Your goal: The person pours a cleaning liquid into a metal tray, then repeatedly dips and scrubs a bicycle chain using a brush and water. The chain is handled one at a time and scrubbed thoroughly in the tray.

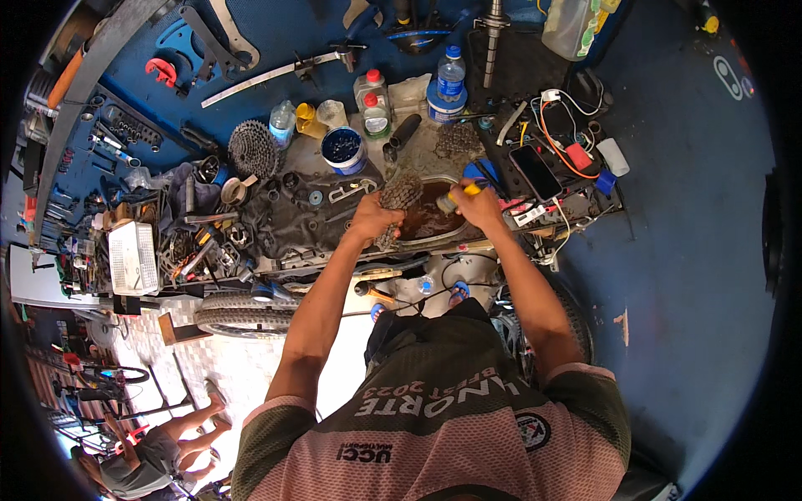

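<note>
The left hand [373, 219] has its grip wrapped around a grimy bicycle cassette [399, 194], fingers pressed on the stacked cogs and holding it tilted over the near rim of a shallow pan [434, 182] filled with dark brown liquid [426, 219]. The right hand [478, 203] is closed on a yellow-handled brush [458, 196], whose working end points at the cassette just above the liquid. Both hands sit at the middle of the desk [301, 224], forearms coming up from the lower edge.

The cogs look oily, so I judge the cassette could slip from the left grip and drop into the pan, splashing the liquid. That splash would matter most to the right, where a dark phone [535, 172] and a tangle of orange and white cables [561, 125] lie just beside the pan. A hard brush stroke could also flick drops that way.

Room is tight. Behind the pan stand a blue tub [343, 149], several plastic bottles [373, 102] and a second cassette [253, 149]; to the left, loose tools and small parts crowd the desk up to a white ribbed box [134, 257]. The near edge of the desk runs just under the wrists, with a bicycle tyre [242, 313] below it. The freest room is straight up and back toward the body.
</note>
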{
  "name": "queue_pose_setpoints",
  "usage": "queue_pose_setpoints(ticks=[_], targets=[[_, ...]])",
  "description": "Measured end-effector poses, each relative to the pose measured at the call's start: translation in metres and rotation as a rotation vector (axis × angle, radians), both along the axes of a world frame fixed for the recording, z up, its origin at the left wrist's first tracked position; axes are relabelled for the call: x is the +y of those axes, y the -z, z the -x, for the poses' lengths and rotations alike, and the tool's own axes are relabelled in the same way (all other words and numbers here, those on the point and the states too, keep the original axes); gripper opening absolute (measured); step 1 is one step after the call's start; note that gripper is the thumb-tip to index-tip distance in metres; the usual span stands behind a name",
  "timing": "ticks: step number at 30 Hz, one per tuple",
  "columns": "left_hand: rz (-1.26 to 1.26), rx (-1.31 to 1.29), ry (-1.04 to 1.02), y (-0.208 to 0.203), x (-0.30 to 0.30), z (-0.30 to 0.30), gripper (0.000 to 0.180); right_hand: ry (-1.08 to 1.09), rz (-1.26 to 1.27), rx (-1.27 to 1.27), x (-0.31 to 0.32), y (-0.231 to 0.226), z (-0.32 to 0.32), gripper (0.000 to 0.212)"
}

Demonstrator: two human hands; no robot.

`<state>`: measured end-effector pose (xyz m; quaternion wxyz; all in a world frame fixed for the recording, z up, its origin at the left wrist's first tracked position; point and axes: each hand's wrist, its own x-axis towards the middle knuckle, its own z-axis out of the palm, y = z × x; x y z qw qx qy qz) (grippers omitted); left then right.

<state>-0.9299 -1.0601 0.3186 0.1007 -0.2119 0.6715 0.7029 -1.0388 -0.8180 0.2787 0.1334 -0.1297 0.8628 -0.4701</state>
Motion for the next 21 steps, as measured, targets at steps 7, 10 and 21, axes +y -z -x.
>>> queue_pose_setpoints(ticks=[7,10,21], targets=[[0.187,-0.035,0.072,0.008,0.014,0.004,0.026,-0.103,0.187,0.355,-0.045,0.007,-0.02,0.03],[0.155,-0.042,0.056,0.005,0.01,-0.005,0.02,-0.118,0.069,0.149,-0.035,-0.016,-0.012,0.034],[0.387,-0.056,0.129,-0.009,0.018,-0.005,0.021,-0.151,0.177,0.199,-0.06,-0.029,-0.041,0.035]])
